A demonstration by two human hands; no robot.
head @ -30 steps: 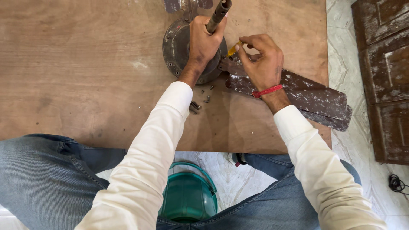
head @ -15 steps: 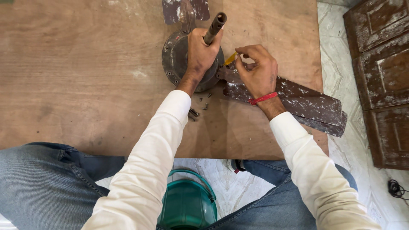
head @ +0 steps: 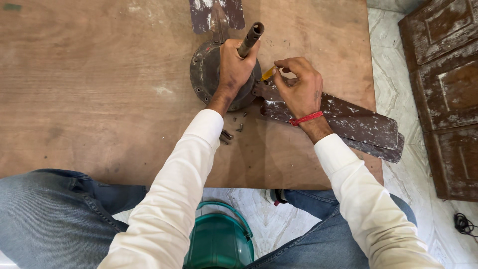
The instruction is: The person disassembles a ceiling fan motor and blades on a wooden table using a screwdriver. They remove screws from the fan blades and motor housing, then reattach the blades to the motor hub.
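Observation:
A round dark metal fan motor [head: 205, 74] lies on a wooden board [head: 99, 89], with a rusty rod [head: 250, 39] standing up out of its middle. My left hand [head: 234, 67] is wrapped around that rod at its base. My right hand [head: 298, 89] pinches a small yellow-handled screwdriver [head: 268, 73], its tip down where a worn brown fan blade [head: 358, 124] joins the motor's right edge. A second blade [head: 216, 15] sticks out from the motor's far side. Several loose screws [head: 234, 130] lie on the board just below the motor.
A green plastic bucket [head: 219, 241] stands on the marble floor between my knees. Dark wooden door panels [head: 443, 84] lie at the right. A black cable [head: 464, 224] is coiled at the lower right. The board's near edge runs above my legs.
Both hands stay on the rod and the screwdriver. My right hand has shifted slightly on the screwdriver, and the view has drifted a little.

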